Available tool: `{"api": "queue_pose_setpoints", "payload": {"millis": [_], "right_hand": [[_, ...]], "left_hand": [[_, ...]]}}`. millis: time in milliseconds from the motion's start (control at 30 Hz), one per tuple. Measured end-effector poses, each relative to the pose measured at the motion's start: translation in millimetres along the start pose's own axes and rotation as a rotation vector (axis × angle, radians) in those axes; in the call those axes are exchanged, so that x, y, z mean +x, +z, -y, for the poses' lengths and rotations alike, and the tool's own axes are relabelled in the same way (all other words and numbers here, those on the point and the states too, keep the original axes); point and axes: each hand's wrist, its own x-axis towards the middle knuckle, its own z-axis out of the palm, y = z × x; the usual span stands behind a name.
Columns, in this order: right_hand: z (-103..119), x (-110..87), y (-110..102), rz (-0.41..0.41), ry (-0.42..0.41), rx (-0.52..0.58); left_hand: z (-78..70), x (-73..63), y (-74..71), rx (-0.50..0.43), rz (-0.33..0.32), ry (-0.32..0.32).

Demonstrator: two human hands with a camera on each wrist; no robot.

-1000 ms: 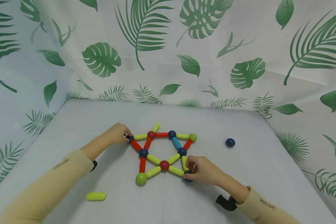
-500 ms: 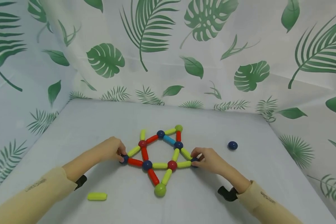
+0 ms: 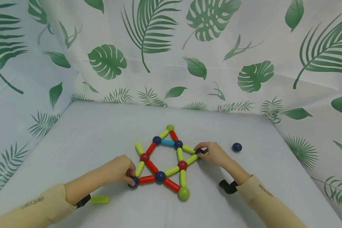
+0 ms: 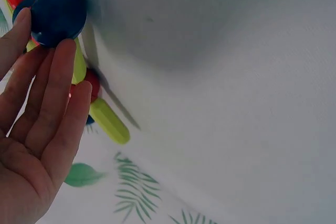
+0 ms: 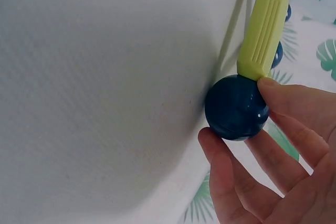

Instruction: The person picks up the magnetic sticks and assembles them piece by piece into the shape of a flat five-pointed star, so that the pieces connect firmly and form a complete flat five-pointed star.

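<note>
A flat star-like frame of yellow-green, red and light blue rods (image 3: 167, 142) joined by balls lies mid-table in the head view. My left hand (image 3: 118, 171) pinches the dark blue ball (image 4: 59, 17) at its near left corner, between thumb and fingers. On the right side, my right hand (image 3: 216, 154) holds another dark blue ball (image 5: 236, 107) by thumb and fingertips; a yellow-green rod (image 5: 263, 32) runs from it to a red ball (image 3: 182, 165). Green balls mark the near tip (image 3: 183, 193) and far tip (image 3: 170, 128). One yellow-green rod (image 3: 139, 148) sticks out free-ended at left.
A loose dark blue ball (image 3: 237, 147) sits on the white table (image 3: 216, 126) to the right. Beside the left wrist lies a loose yellow-green rod (image 3: 100, 199), partly behind the wrist strap. Leaf-printed cloth (image 3: 159, 76) stands around the table's back and sides.
The whole frame has turned counterclockwise in the head view. My left hand has come nearer with its ball, while my right hand has moved farther away with the other.
</note>
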Motion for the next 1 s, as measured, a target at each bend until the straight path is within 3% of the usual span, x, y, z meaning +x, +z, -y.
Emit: {"api": "queue_pose_setpoints", "payload": {"millis": [233,833,1000], "right_hand": [[-4,3.1,-1,-0.005,0.024,-0.016],[-9,2.5,-9,-0.009,0.027,-0.042],[-11,2.8,-5,-0.004,0.018,-0.023]], "left_hand": [[-10.4,0.1,6.7,0.022,-0.018,-0.015],[-21.3,3.8,8.9,0.109,-0.024,-0.011],[-20.7,-9.2,5.2,0.133,0.003,-0.071]]}}
